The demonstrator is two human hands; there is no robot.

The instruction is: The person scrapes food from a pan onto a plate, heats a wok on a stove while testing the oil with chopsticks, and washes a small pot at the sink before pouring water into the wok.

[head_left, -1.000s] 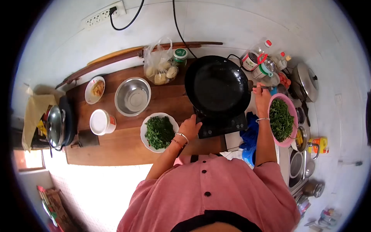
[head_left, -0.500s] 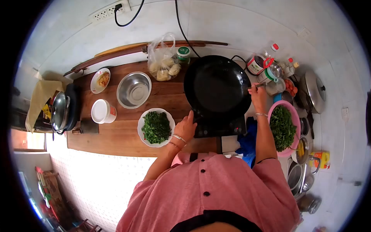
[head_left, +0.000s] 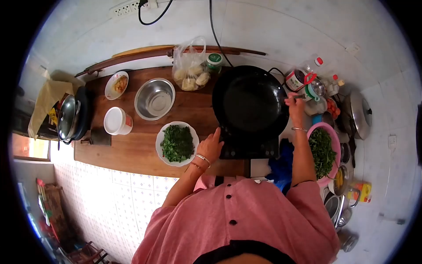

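Note:
A large black wok [head_left: 250, 101] sits on a black induction cooker [head_left: 252, 152], and its inside looks bare and shiny. My right hand [head_left: 295, 105] is closed on the wok's handle at the right. Near the wok's lower left edge, my left hand [head_left: 210, 147] rests at the cooker's left side with the index finger stretched out, holding nothing that shows. Just left of that hand is a white plate [head_left: 159, 152] of chopped greens [head_left: 178, 143].
A steel bowl [head_left: 154, 99], a white tub [head_left: 118, 121], a small plate of food [head_left: 117, 86], a bag of round pieces [head_left: 191, 75] and a jar [head_left: 214, 63] stand leftward. Rightward are a pink basin of greens [head_left: 322, 149], bottles [head_left: 314, 66] and a lidded pan [head_left: 359, 115].
The camera view has shifted a little. My left hand has moved slightly left and down along the cooker's edge. My right hand stays on the wok's handle.

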